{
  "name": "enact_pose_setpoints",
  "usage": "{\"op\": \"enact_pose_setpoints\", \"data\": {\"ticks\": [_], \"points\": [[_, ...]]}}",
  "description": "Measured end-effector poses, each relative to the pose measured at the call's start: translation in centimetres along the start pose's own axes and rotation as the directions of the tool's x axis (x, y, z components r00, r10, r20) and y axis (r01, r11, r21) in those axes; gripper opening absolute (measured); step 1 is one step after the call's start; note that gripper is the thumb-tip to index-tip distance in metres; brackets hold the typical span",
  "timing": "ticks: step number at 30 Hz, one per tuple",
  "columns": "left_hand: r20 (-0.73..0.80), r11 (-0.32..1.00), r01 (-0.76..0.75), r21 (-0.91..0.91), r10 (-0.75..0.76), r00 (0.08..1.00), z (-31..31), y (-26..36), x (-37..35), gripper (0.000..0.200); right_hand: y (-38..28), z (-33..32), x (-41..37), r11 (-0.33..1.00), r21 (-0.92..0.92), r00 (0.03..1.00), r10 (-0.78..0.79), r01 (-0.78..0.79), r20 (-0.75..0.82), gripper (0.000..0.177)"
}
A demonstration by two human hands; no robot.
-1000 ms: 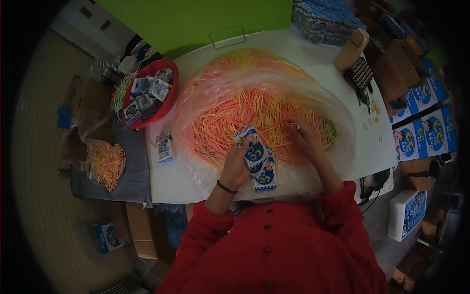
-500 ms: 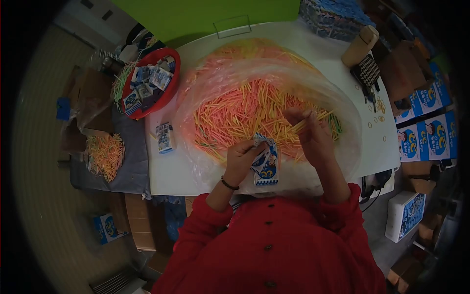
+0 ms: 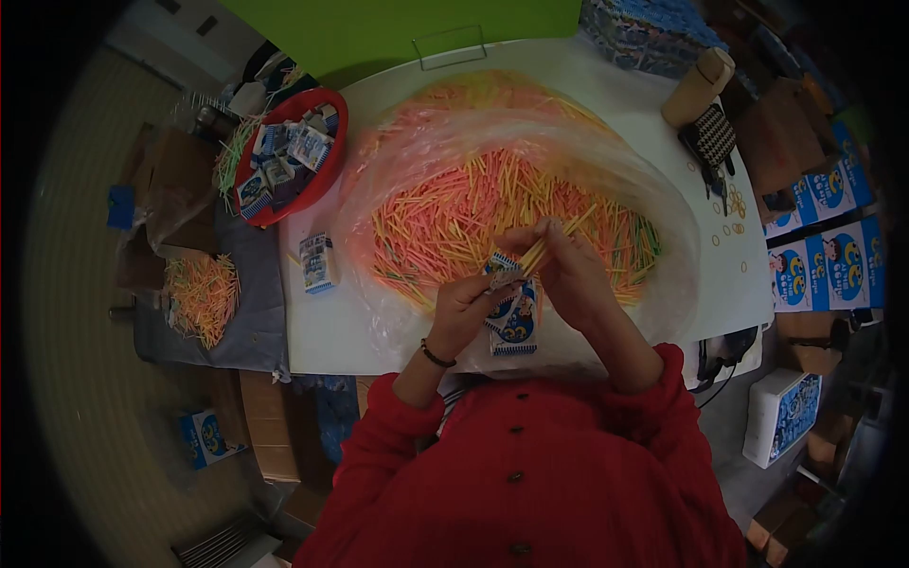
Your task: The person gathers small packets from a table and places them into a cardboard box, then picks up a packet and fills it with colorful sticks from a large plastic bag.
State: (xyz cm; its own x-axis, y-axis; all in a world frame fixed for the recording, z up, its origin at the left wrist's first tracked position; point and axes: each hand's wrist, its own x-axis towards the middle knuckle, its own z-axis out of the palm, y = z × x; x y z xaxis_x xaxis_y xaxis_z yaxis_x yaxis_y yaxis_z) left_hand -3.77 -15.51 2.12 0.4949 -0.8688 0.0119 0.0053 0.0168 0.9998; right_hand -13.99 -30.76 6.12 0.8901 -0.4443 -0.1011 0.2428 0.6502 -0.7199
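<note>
My left hand (image 3: 459,308) pinches a small blue-and-white printed packet (image 3: 499,312), with its upper end beside my right fingers. A few thin yellow sticks (image 3: 535,257) are held in my right hand (image 3: 576,276), their lower ends right at the packet's top. Another packet of the same print (image 3: 514,342) lies beneath, on the near edge of a clear plastic bag (image 3: 379,327). That bag spreads wide over the table and is full of pink, yellow and some green sticks (image 3: 445,213).
On the left stand a red basin (image 3: 343,128) of filled packets and one loose packet (image 3: 319,263). A pile of sticks (image 3: 202,298) lies on grey cloth. At right are a beige flask (image 3: 699,87), a checked pouch (image 3: 708,135), rubber bands (image 3: 735,204) and printed boxes (image 3: 827,267).
My right hand has come down and left from over the sticks to the packet's upper end, now with several sticks in its fingers. My left hand keeps its hold on the packet.
</note>
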Motion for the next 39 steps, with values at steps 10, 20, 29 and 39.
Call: {"op": "enact_pose_setpoints", "data": {"ticks": [10, 20, 29, 39], "points": [[0.036, 0.498, 0.291, -0.817, -0.459, 0.888, -1.9, 0.0, -1.4, 0.032, -2.7, -9.1, 1.7, 0.589, -0.806, 0.947, -0.221, -0.059, -0.231, 0.017], [0.097, 0.491, 0.348, -0.798, -0.466, 0.879, -1.7, -0.9, -1.4, 0.04, -0.9, -10.8, 3.6, -0.301, -0.905, 0.839, -0.368, 0.3, 0.401, 0.022], [0.122, 0.486, 0.354, -0.799, -0.445, 0.887, -1.4, -0.5, -1.3, 0.039, 0.5, -11.2, 3.0, 0.975, 0.22, 0.958, 0.029, 0.036, -0.287, 0.015], [-0.152, 0.936, 0.158, -0.314, -0.214, 0.965, -1.1, -1.2, -1.0, 0.015, 0.1, -9.2, 0.1, 0.517, -0.829, 0.868, -0.489, 0.211, -0.083, 0.023]]}}
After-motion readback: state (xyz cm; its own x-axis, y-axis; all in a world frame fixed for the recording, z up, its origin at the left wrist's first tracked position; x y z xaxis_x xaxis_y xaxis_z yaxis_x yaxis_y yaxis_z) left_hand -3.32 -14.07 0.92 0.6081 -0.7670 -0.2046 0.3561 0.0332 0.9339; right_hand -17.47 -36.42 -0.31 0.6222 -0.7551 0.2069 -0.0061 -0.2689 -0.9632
